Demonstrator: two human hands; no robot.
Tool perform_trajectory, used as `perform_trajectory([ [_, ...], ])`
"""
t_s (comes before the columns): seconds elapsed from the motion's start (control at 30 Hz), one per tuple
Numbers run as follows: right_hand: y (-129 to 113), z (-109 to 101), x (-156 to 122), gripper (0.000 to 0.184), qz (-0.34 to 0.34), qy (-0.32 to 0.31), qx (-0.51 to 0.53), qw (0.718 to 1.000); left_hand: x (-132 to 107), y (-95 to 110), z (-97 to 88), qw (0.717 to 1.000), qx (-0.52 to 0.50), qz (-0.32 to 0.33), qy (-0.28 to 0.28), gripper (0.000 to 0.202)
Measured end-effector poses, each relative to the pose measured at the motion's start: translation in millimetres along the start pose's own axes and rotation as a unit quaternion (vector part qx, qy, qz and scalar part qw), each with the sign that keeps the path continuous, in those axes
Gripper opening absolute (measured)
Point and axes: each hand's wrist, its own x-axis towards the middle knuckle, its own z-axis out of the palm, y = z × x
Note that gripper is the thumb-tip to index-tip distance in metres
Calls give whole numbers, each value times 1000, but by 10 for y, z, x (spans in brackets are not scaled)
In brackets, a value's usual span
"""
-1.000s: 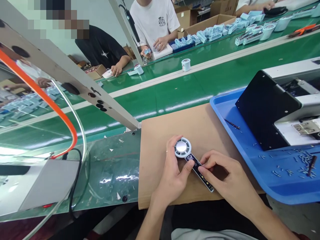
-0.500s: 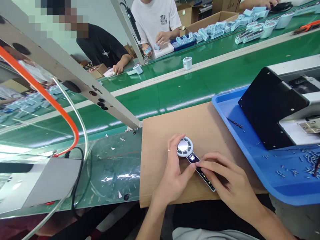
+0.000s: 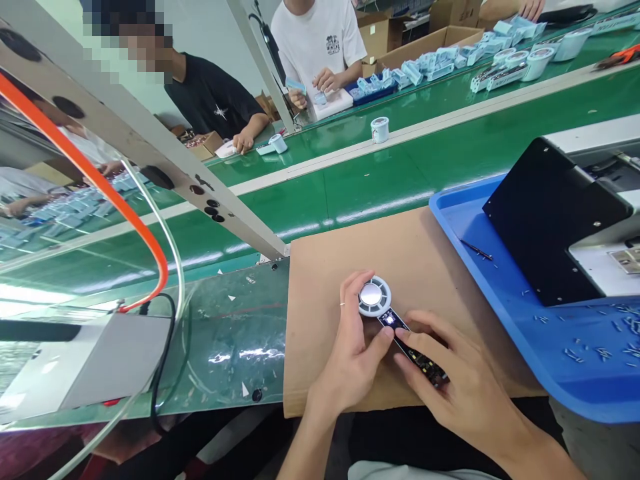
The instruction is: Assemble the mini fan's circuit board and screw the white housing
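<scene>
Two joined parts are held on a brown cardboard sheet (image 3: 400, 260): a round white ring (image 3: 374, 297) with a silver disc is clasped by the left hand (image 3: 350, 353), whose thumb presses a narrow black circuit board (image 3: 415, 357), its far end pinched by the right hand (image 3: 460, 380). Tiny metal pins (image 3: 574, 355) lie scattered in a blue plastic tray (image 3: 480, 267), beneath a black-panelled machine (image 3: 550, 220) cut off by the frame.

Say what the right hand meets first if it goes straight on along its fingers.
The right hand meets the black circuit strip first, which looks to be right under its fingertips. Just past that is the left hand's thumb, though depth is hard to judge from this view.
</scene>
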Motion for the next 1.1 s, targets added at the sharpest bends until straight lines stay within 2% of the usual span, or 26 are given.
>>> perform_trajectory([
  [0.3,0,67,2,18,2,9,-7,1000,-40,-34,8,1000,-4,-9,4,64],
  [1.1,4,56,-29,16,5,3,-9,1000,-26,-21,6,1000,4,0,5,62],
])
